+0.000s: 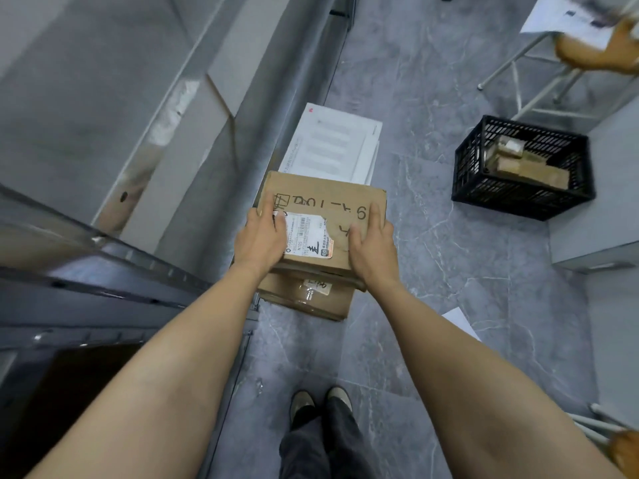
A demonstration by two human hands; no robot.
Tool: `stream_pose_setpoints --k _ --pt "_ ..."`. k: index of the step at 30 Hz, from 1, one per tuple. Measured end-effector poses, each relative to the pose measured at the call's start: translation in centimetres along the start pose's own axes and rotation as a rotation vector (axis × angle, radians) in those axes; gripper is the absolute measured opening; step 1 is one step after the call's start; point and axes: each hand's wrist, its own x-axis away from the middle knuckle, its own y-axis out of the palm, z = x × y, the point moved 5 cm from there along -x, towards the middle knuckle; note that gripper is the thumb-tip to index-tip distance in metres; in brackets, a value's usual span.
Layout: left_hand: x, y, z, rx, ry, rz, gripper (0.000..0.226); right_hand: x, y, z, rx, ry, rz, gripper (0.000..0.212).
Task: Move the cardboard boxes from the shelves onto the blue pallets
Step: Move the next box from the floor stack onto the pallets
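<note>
I hold a brown cardboard box [323, 209] with black handwriting and a white shipping label in front of me. My left hand [261, 238] grips its left side and my right hand [371, 243] grips its right side. Just below it sits a second cardboard box [307, 295] with a small label, on the floor beside the shelf. The metal shelves [114, 236] run along my left. No blue pallet is in view.
A flat white box [332, 143] lies on the floor beyond the held box. A black plastic crate [522, 167] with small parcels stands to the right. Stools with wooden seats [594, 50] are at the far right. Grey marble floor lies around my feet.
</note>
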Motion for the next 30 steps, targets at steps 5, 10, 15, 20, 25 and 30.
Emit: stream_pose_setpoints --k 5,10,15,20,25,30 --pt "3.6 -5.3 3.4 0.015 -0.006 0.067 0.054 2.3 -5.4 -3.9 0.028 -0.092 0.026 0.060" --pt "7.8 -7.9 5.5 0.002 -0.044 0.135 0.054 4.8 -8.9 -5.3 0.033 -0.164 0.008 0.059" --pt "13.7 -8.1 6.9 0.008 -0.137 0.218 0.053 7.6 -11.7 -4.6 0.045 -0.282 -0.048 0.055" --pt "21.1 -7.9 7.9 0.060 -0.269 0.347 0.054 10.9 -14.5 -4.5 0.092 -0.427 -0.154 0.056" --pt "29.6 -8.4 7.5 0.103 -0.416 0.470 0.055 16.1 -15.6 -4.9 0.138 -0.571 -0.284 0.059" --pt "38.6 -9.8 4.8 0.136 -0.556 0.587 0.055 23.3 -14.7 -6.8 0.181 -0.739 -0.405 0.060"
